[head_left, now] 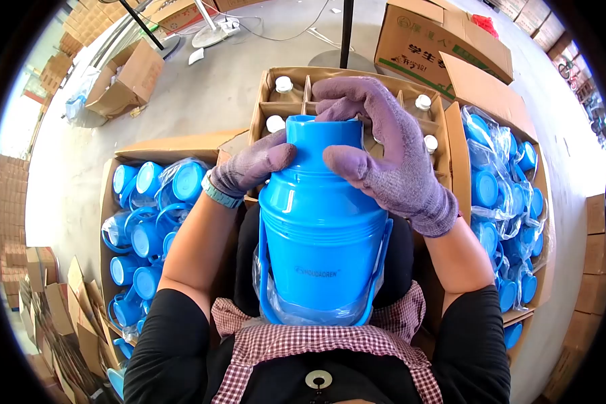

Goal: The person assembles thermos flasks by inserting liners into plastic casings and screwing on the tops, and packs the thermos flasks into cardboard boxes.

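Note:
A large blue jug (323, 229) with a handle stands in my lap, its neck away from me and clear plastic around its base. My left hand (252, 163), in a purple-grey glove, presses against the left side of the neck. My right hand (390, 151), gloved too, curves around the right side and far rim of the neck, its thumb and fingers apart. The thumb lies near the neck's right side; whether it touches cannot be made out. The inside of the neck is hidden.
A divided carton (286, 108) with white-capped bottles lies beyond the jug. Open cartons of blue parts flank me at left (148, 151) and right (459, 168). Flattened cardboard (81, 316) leans at lower left. Another box (131, 81) and stand poles (347, 34) are farther off.

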`<state>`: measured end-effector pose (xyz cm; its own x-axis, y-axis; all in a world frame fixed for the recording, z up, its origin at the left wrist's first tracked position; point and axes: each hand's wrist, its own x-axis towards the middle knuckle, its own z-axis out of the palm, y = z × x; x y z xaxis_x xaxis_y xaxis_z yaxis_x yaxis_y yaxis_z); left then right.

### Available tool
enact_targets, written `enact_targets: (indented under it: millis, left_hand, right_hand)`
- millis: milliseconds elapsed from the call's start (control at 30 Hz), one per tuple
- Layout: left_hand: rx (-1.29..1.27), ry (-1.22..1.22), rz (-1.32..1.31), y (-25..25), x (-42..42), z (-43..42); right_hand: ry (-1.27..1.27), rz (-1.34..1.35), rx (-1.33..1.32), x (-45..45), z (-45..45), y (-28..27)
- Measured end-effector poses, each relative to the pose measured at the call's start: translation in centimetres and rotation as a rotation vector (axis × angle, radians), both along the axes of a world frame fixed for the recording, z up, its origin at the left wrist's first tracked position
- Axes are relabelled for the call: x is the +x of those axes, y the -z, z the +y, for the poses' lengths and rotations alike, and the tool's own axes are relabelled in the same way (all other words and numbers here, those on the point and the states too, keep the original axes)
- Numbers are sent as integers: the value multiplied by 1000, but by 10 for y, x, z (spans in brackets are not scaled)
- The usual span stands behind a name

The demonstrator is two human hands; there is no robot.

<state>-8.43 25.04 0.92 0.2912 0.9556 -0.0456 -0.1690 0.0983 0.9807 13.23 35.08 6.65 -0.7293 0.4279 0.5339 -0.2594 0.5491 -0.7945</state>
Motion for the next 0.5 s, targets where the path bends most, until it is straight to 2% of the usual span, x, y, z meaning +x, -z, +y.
enact_targets:
  millis: [100,233,300,400,500]
  left_hand:
    - [-90,-21,60,-3,0,-3]
    - [-71,30,-31,12,2,-1]
    - [-84,29,-75,8,10,-7]
    - [-121,-120,-170,6,25,-22]
    - [-175,-244,-125,-15,37,-37]
  right_hand:
    - [69,-55,-35,6,-15,0]
    - [4,-78,-191,7,-3,41]
    - [-28,-67,-249,9,-2,44]
    - [-87,-38,-327,7,1,47]
    - [-145,-18,-375,6,3,50]
